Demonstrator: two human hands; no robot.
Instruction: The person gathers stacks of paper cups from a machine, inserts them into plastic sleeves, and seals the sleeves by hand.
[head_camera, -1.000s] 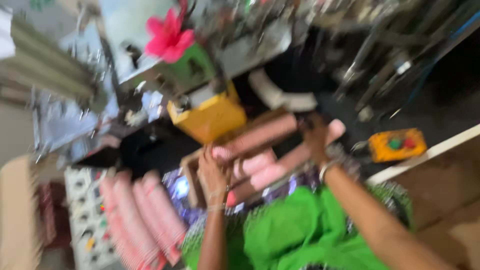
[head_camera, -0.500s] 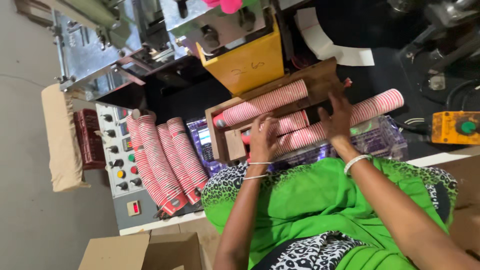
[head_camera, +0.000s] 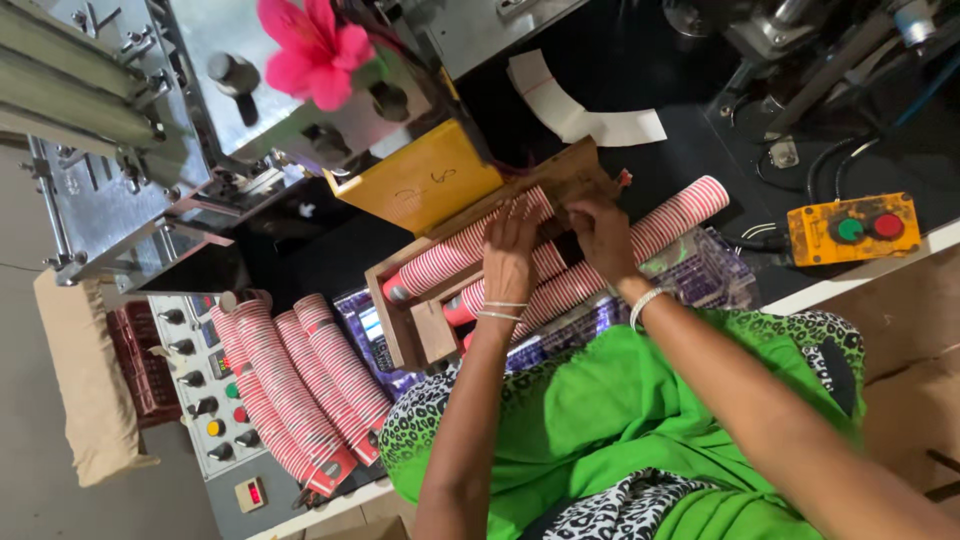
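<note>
Even, soft daylight fills the view, bright with no harsh glare. The machine's metal plates (head_camera: 250, 90) catch a mild sheen at the upper left. The black bed (head_camera: 640, 60) of the machine stays dark, swallowing detail. Shadows are faint. The focus is sharp on the striped cups (head_camera: 300, 390); the frame sits tilted, with slight stretching at the corners.

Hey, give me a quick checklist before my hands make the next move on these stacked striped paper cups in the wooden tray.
1. Left hand resting on a cup stack in the wooden tray: ok.
2. Right hand at the tray's far end: ok.
3. Firm grip on the cups: cannot tell.
4. Long stack lies partly beyond the tray: not ok.
5. Finished stacks lie apart by the control panel: ok.
6. Button box away from both hands: ok.
</note>
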